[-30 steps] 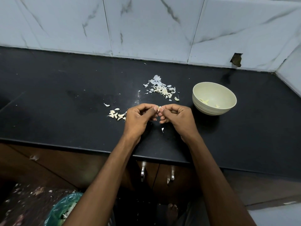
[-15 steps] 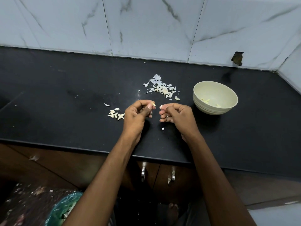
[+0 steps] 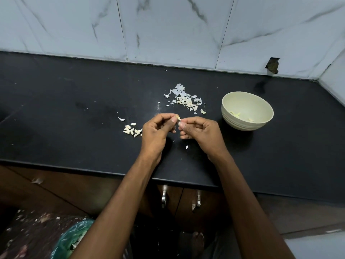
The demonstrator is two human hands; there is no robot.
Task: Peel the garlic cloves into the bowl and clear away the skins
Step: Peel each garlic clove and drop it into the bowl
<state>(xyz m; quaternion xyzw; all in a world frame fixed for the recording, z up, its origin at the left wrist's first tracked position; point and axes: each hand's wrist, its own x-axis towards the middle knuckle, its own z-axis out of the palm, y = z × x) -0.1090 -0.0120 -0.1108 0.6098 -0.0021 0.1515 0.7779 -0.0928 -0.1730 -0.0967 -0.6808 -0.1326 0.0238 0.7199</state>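
Bare forearms, no sleeves, no rings or watch; bare foot (image 3: 197, 240) below.

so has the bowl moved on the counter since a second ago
No. The bowl sits in the same spot relative to the dark hole in the wall tile and the pile of skins; any slight shift looks like camera motion.

Black stone countertop (image 3: 56, 116), matte, smudged. Wall of white marble-look tiles (image 3: 168, 28) behind, with a dark broken hole (image 3: 272, 65) low at right. Brown wooden cabinet doors (image 3: 78, 191) beneath, bearing two metal handles (image 3: 198, 201) side by side. Green plastic bag (image 3: 73, 238) on a speckled floor (image 3: 28, 232).
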